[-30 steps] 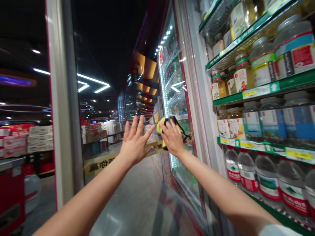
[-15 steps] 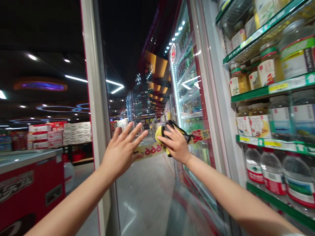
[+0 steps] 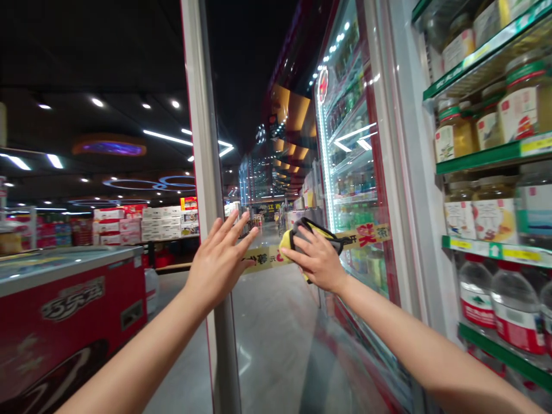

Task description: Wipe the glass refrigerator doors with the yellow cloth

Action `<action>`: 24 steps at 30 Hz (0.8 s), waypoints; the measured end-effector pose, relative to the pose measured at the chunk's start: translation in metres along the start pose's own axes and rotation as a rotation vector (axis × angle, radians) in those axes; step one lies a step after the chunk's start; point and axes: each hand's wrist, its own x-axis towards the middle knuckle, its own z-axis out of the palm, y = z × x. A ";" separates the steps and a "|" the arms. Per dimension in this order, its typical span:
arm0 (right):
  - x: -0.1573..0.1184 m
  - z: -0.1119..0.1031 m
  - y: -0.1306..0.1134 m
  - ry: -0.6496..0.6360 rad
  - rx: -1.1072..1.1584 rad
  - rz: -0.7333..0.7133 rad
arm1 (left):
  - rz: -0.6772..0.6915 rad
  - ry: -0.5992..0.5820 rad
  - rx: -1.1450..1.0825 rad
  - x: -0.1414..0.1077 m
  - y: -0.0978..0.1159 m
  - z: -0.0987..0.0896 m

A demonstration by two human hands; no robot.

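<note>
The right hand (image 3: 321, 259) held a yellow, grey and black cloth (image 3: 286, 238), its fingers laid over the cloth's face and a dark edge of it sticking out past the wrist side. The cloth lay before the glass door (image 3: 267, 328), across the line of a pale yellow strip (image 3: 373, 234) with printed characters, and right of the left hand. The left hand (image 3: 219, 261) was open, fingers spread and pointing up, beside the door's metal frame (image 3: 225, 356); whether its palm touched the glass could not be told. The two hands stood apart at about the same height, both arms stretched forward. On the right rose shelves (image 3: 509, 356) with green edges and yellow price tags. Clear bottles (image 3: 517, 310) with red caps and red-and-white labels stood on a low one, and jars (image 3: 524, 100) of amber drink with green caps higher up. A lit cooler (image 3: 353, 155) showed in the glass, reflected or seen through it. To the left stood a red freezer (image 3: 86, 322), with stacked boxes (image 3: 161, 224) behind it and ceiling lights (image 3: 97, 102) above.
</note>
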 end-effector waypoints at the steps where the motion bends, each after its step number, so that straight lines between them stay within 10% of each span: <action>1: 0.002 0.000 0.004 0.038 -0.006 0.066 | -0.008 0.004 -0.005 -0.002 -0.002 0.000; 6: 0.062 0.014 -0.003 0.225 -0.020 0.407 | -0.041 0.024 -0.041 -0.010 -0.009 0.005; 14: 0.031 0.019 -0.035 -0.068 0.082 -0.191 | -0.105 0.034 -0.067 -0.034 -0.015 0.010; 20: 0.122 0.021 -0.023 0.162 0.120 0.263 | -0.149 0.036 -0.072 -0.043 -0.018 0.012; 24: 0.137 0.028 -0.052 0.112 0.161 0.115 | -0.160 0.005 -0.060 -0.045 -0.018 0.012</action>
